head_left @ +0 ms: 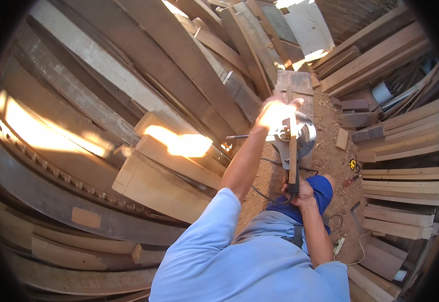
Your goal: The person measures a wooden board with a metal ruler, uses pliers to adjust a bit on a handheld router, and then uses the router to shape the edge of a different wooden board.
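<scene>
Fingers [284, 189] of the right hand [305, 191] are curled round the dark lower end of a power tool [284, 153], closed on it close to the lap. The right forearm is short and drawn in, pointing toward 11 o'clock, with the wrist just above the blue shorts [322, 197]. By contrast, the left arm is stretched out nearly straight, its forearm aimed at 1 o'clock from the blue sleeve. The left hand [275, 111] is at the tool's 11 o'clock, beside the far part of a narrow wooden strip [293, 151]; strong glare washes out its palm, so I cannot tell how far its fingers are open or whether they grip anything.

The strip runs along the tool from 12 to 6 o'clock, with round metal parts showing on either side. Tool and strip are straight ahead of the body, over a plank worktop [300, 79] that extends toward 12 o'clock. A dark cord [259, 193] trails at 7 o'clock of the tool.

From the tool, a small wood block [342, 139] is at 3 o'clock, and a yellow tape measure [353, 163] sits between 3 and 4 on the shaving-strewn floor [328, 156]. Long boards [179, 60] lean from 9 to 11.
</scene>
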The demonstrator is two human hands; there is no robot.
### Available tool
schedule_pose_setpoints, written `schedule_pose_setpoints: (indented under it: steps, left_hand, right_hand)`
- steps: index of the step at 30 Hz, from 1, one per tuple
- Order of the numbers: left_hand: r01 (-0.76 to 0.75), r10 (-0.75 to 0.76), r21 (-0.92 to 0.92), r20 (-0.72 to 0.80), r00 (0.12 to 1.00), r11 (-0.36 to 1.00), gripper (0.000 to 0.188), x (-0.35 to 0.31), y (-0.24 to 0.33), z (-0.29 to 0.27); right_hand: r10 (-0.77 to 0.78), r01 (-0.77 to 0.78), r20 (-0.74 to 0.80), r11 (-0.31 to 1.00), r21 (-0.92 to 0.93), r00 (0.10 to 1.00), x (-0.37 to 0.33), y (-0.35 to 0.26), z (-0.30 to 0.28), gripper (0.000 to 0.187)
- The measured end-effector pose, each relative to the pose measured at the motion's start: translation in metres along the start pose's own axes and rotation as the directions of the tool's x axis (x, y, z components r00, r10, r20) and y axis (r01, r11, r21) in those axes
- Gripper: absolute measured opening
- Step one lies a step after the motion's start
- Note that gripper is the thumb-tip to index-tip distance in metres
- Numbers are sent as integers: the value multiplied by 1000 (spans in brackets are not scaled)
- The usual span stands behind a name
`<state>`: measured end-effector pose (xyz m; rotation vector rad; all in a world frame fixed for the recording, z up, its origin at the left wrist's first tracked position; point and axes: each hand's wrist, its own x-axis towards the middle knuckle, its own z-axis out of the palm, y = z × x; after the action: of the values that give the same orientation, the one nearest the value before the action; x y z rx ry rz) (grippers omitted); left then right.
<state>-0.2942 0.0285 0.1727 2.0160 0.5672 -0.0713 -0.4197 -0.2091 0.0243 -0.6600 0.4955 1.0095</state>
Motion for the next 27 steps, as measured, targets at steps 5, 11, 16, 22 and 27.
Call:
schedule_pose_setpoints:
  steps: [5,11,16,22,27]
  left_hand:
    - [-47,65,-176,99,993,983,55,13,-38,24]
    - [21,-52,-416,-65,996,909,15,-16,-37,20]
    - [-280,245,-864,-189,951,420,9,-33,-59,-9]
    - [-176,376,-961,-247,893,-214,16,-53,-5,-27]
    - [-127,539,-939,-290,791,-319,23,-34,30,8]
  right_hand:
    - [61,-58,85,998,-30,995,10,9,-2,29]
    - [-81,81,115,997,1,990,4,18,-9,31]
    - [-352,356,-55,927,116,934,-35,-3,24,39]
    - [-443,370,402,895,250,801,-125,-72,73,46]
    - [-542,532,517,826,184,663,-182,-90,105,42]
